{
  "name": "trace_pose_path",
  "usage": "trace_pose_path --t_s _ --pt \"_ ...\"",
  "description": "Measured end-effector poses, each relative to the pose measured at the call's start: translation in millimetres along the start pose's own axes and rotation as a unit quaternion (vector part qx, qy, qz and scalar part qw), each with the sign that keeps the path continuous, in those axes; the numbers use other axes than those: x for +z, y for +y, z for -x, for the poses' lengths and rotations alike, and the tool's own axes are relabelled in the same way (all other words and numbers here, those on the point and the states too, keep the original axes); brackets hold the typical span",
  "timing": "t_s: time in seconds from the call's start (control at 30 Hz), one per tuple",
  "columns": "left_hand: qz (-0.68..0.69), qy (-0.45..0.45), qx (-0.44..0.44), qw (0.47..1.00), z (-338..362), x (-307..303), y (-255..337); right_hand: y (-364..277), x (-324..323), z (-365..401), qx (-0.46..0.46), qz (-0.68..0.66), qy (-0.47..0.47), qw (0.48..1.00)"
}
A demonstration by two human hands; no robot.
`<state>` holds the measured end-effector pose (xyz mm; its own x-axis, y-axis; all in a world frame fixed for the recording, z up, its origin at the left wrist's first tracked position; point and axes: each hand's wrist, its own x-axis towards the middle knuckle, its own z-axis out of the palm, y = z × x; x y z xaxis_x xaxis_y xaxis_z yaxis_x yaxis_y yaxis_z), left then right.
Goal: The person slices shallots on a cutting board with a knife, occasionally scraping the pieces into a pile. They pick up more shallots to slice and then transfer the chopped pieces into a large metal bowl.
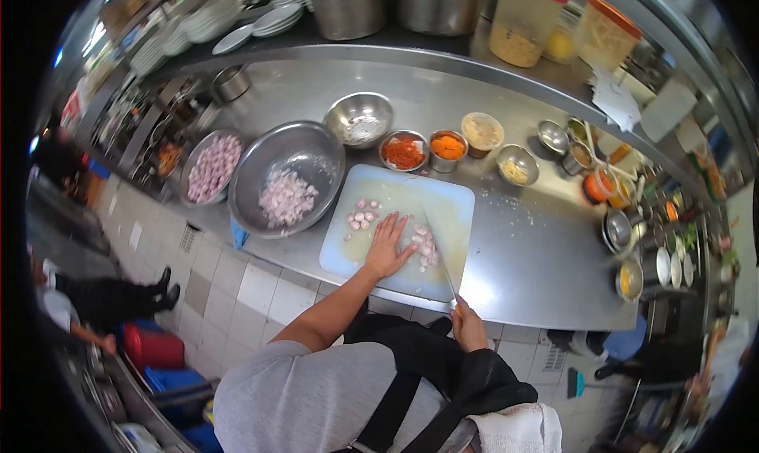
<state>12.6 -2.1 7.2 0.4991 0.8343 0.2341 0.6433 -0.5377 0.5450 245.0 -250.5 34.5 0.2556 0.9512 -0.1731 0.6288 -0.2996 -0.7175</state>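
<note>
From where I stand, the steel counter (545,259) bears the cutting board (456,208), where the left hand (384,249) lies flat, fingers slightly spread, thumb by the shallot pieces (425,246); the right hand (470,329) is closed round the handle of the knife (444,265), and a sideways slip could nick that thumb. The big bowl (325,154) holds chopped bits (288,198), the smaller bowl (186,188) whole shallots (213,167), the little tin (448,166) something orange.
</note>
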Motion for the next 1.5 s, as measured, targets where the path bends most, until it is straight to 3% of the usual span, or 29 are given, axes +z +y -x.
trace_pose_path --t_s 0.07,0.23,0.3,0.37,0.4,0.5,0.6,0.67,0.7,0.77,0.97,1.1,1.17,1.37,1.5 --pt "0.048 0.010 0.024 0.999 -10.6 3.5 -22.1 -15.3 14.5 11.0 0.004 -0.082 0.030 0.996" --pt "0.036 -0.074 0.109 0.991 -50.6 2.0 -25.7 -36.9 58.8 51.1 0.178 -0.228 0.102 0.952" --pt "0.054 -0.103 0.160 0.980 -63.3 1.5 -28.5 -49.6 75.4 69.1 0.207 -0.375 0.119 0.896" --pt "0.109 -0.183 0.253 0.944 -77.8 7.5 -25.3 -66.8 93.9 87.0 0.229 -0.433 0.138 0.861" --pt "0.116 -0.191 0.268 0.937 -80.6 9.2 -23.3 -74.6 102.2 97.6 0.244 -0.488 0.136 0.827" --pt "0.165 -0.269 0.319 0.894 -76.3 7.5 -26.2 -83.1 139.7 113.1 0.241 -0.544 0.149 0.790" --pt "0.220 -0.275 0.319 0.880 -56.1 7.6 -25.7 -93.2 167.9 109.8 0.229 -0.587 0.163 0.759" --pt "0.304 -0.181 0.205 0.912 -37.7 1.7 -13.2 -106.5 180.7 100.3 0.220 -0.625 0.163 0.731" --pt "0.303 -0.183 0.210 0.911 -34.1 3.4 -8.4 -113.6 185.2 94.4 0.218 -0.627 0.167 0.729" --pt "0.207 -0.086 0.258 0.940 -31.3 8.6 3.3 -126.1 190.7 80.2 0.217 -0.615 0.192 0.733" --pt "0.114 -0.091 0.275 0.950 -27.3 15.0 25.5 -141.4 199.7 46.0 0.214 -0.598 0.175 0.753" --pt "0.188 -0.099 0.275 0.938 -36.5 26.6 24.6 -126.3 199.7 37.3 0.206 -0.576 0.099 0.784" --pt "0.237 -0.068 0.215 0.945 -30.8 52.3 10.4 -121.8 209.0 16.7 0.188 -0.587 0.063 0.785" --pt "0.286 0.003 0.078 0.955 -28.0 41.4 9.9 -100.5 186.0 2.7 0.184 -0.585 -0.025 0.789" --pt "0.330 0.082 0.057 0.939 -40.4 24.4 26.9 -101.1 138.2 -8.0 0.150 -0.553 -0.050 0.818"
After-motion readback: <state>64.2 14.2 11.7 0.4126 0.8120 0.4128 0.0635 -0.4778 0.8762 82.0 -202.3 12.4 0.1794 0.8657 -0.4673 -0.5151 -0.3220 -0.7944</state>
